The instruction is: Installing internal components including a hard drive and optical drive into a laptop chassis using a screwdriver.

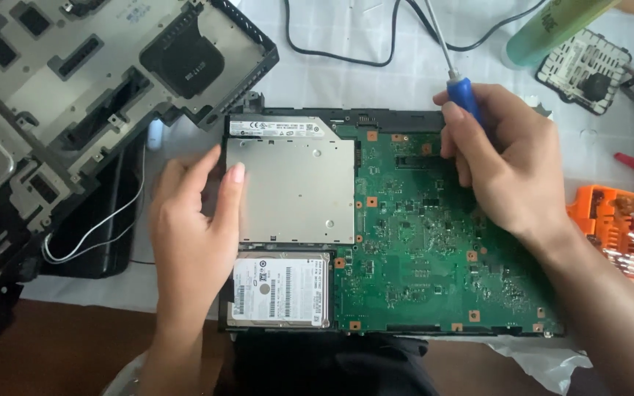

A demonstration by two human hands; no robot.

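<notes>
An opened laptop base lies in the middle, with a green circuit board (434, 249) on its right side. A flat silver optical drive (299, 187) fills the upper left, and a small silver hard drive (280, 290) sits below it. My left hand (192, 235) rests against the left edge of the optical drive, fingers together and flat. My right hand (504, 165) is closed on a blue-handled screwdriver (464, 92), whose metal shaft points up and away from the board.
A grey and black laptop chassis panel (89, 81) lies at the upper left with white wires (97, 231) trailing beside it. Black cables (376, 51) cross the white cloth at the back. An orange bit case (621, 227) sits at right, with a small fan (585, 70) and a green bottle (552, 29) behind.
</notes>
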